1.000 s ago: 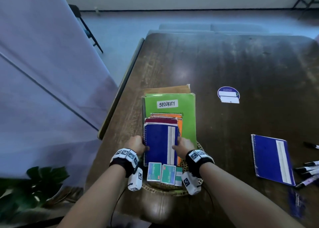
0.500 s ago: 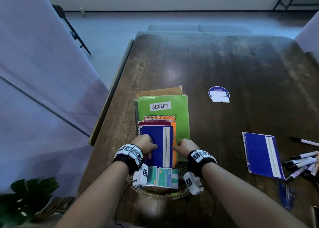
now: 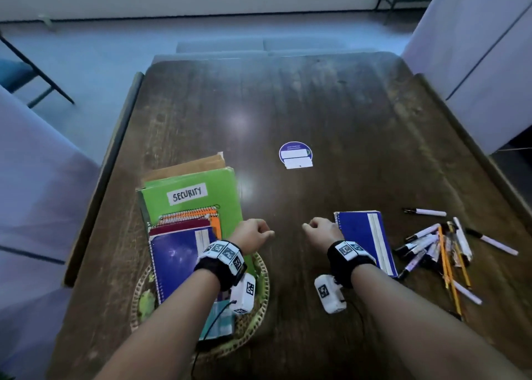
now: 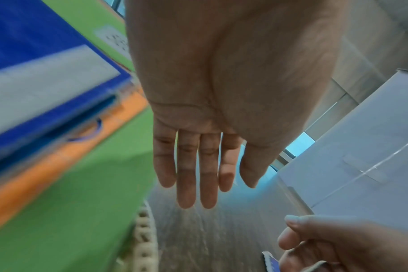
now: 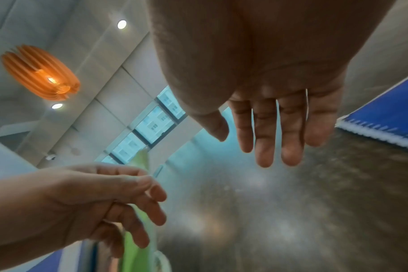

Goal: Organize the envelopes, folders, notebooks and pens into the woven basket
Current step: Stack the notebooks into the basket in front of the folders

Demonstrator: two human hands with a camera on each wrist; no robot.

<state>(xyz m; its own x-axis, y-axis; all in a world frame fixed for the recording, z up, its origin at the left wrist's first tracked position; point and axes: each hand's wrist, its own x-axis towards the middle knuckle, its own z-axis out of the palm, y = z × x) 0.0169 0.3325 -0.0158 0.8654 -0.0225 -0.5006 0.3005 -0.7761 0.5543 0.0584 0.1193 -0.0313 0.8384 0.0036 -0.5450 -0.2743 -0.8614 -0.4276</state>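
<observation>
The woven basket [image 3: 260,299] sits at the near left of the table and holds a stack: a brown envelope [image 3: 187,168], a green folder [image 3: 201,207] labelled SECURITY, orange and maroon notebooks, and a blue notebook [image 3: 175,258] on top. My left hand [image 3: 253,234] hovers just right of the stack, fingers loose and empty [image 4: 191,174]. My right hand [image 3: 321,231] hangs over the bare wood beside a second blue notebook [image 3: 365,238], empty too [image 5: 275,132]. A pile of pens and pencils [image 3: 437,247] lies further right.
A round purple sticker [image 3: 295,154] lies mid-table. Small teal cards [image 3: 220,320] sit in the basket's near side. Loose pens [image 3: 426,212] lie at the right. White panels flank the table on both sides; chairs stand beyond it.
Both hands have let go of the blue notebook on the stack and moved right. The right hand now hangs beside the second blue notebook. The head view has swung right.
</observation>
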